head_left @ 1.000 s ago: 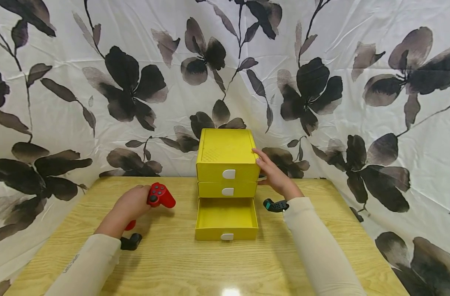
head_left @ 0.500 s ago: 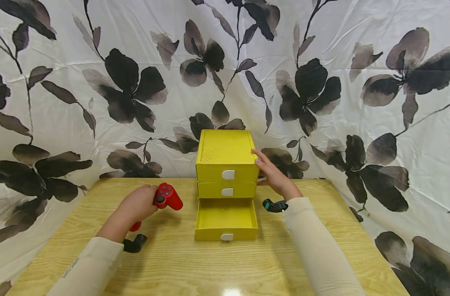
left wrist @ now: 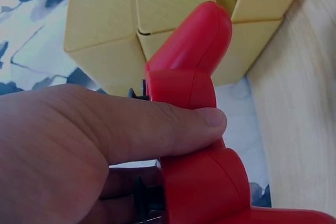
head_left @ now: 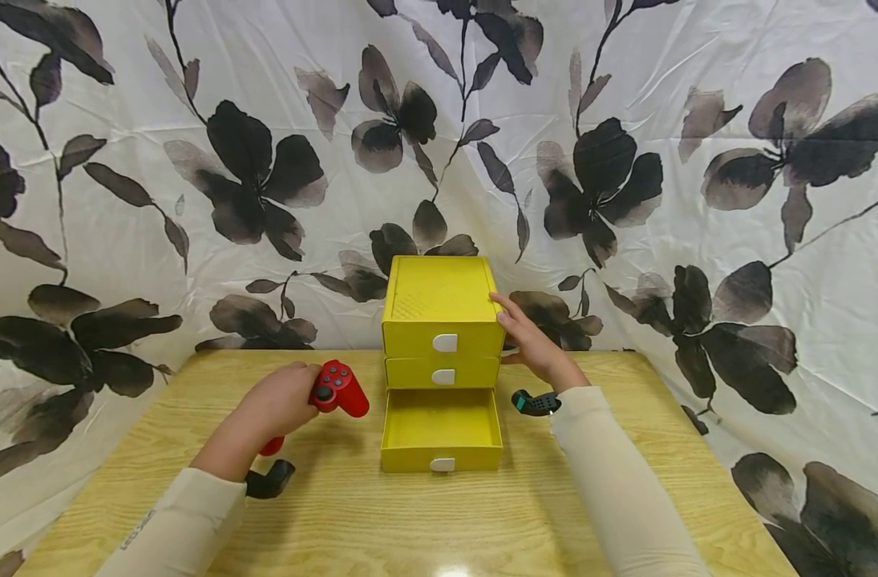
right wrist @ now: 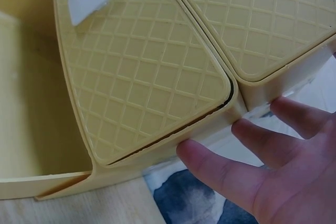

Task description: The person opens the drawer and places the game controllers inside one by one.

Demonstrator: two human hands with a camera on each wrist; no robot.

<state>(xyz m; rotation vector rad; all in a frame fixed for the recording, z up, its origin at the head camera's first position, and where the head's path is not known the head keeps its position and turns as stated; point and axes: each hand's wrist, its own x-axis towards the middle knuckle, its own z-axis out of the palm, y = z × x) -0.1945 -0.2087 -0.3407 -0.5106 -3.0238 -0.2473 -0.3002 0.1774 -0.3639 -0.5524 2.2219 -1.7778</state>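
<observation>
A red game controller (head_left: 341,390) is gripped by my left hand (head_left: 283,398), above the table and left of the drawers. In the left wrist view the thumb (left wrist: 184,129) lies across the middle of the controller (left wrist: 197,182), between its two handles. A yellow drawer unit (head_left: 439,288) stands in the middle, its bottom drawer (head_left: 442,421) pulled out with nothing inside. The upper two drawers are closed; each drawer has a white tab. My right hand (head_left: 536,344) rests on the unit's right side, its straight fingertips touching the wall, as the right wrist view (right wrist: 294,166) also shows.
The unit sits on a wood-grain table (head_left: 381,521) near its back edge. A white cloth with dark flowers (head_left: 251,176) hangs behind and along both sides. A black strap device is on each wrist.
My left hand has moved right with the controller, closer to the open bottom drawer. The right hand stays at the unit's side. The head view has tilted slightly upward.
</observation>
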